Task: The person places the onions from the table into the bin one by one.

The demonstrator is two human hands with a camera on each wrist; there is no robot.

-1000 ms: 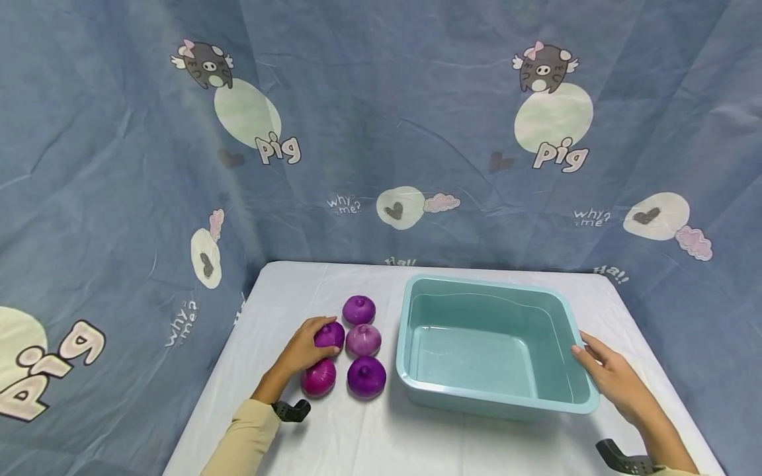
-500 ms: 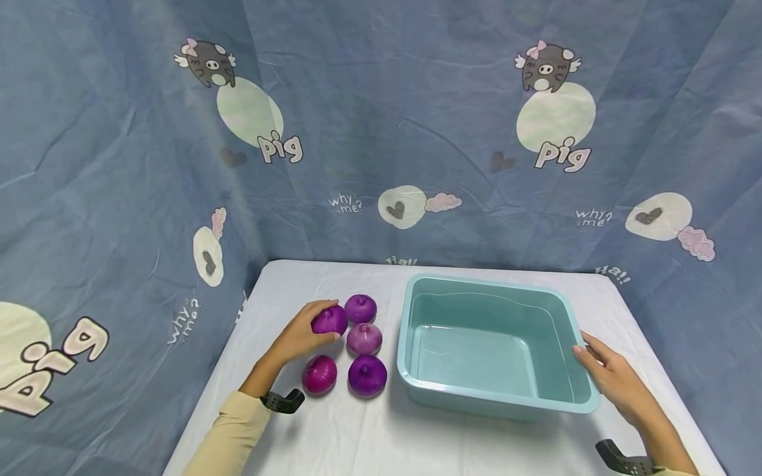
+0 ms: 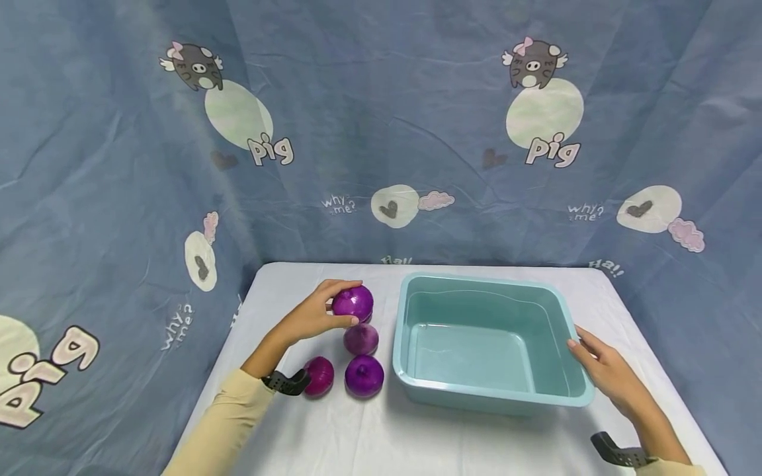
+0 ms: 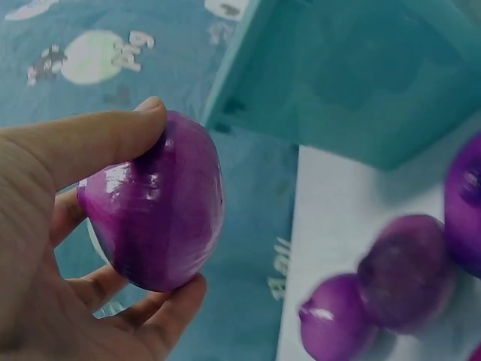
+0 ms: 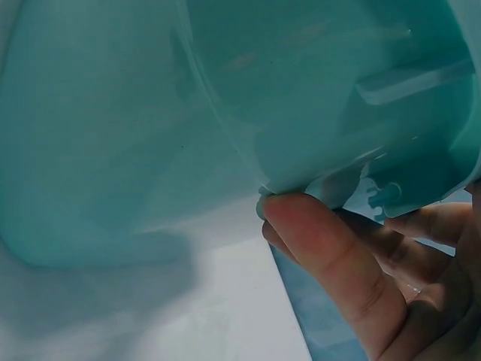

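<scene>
My left hand (image 3: 308,318) holds a shiny purple onion (image 3: 351,302) between thumb and fingers, raised above the table at the far end of the onion group. In the left wrist view the held onion (image 4: 165,207) hangs clear of the others. It mostly hides another onion behind it in the head view. Near it lie a paler purple onion (image 3: 360,339), a dark purple one (image 3: 364,377) and a magenta one (image 3: 319,377). My right hand (image 3: 608,370) grips the right rim of a light teal plastic basin (image 3: 494,394), thumb (image 5: 323,237) at the rim.
The basin stands on a white-covered table (image 3: 417,443), right of the onions, with nothing inside it. A blue cloth (image 3: 333,132) printed with pigs hangs behind and at both sides. Black bands sit on both wrists.
My left hand has lifted the onion from the left row and carried it up, away from me and to the right, over the farthest onion. The right hand stays at the basin rim.
</scene>
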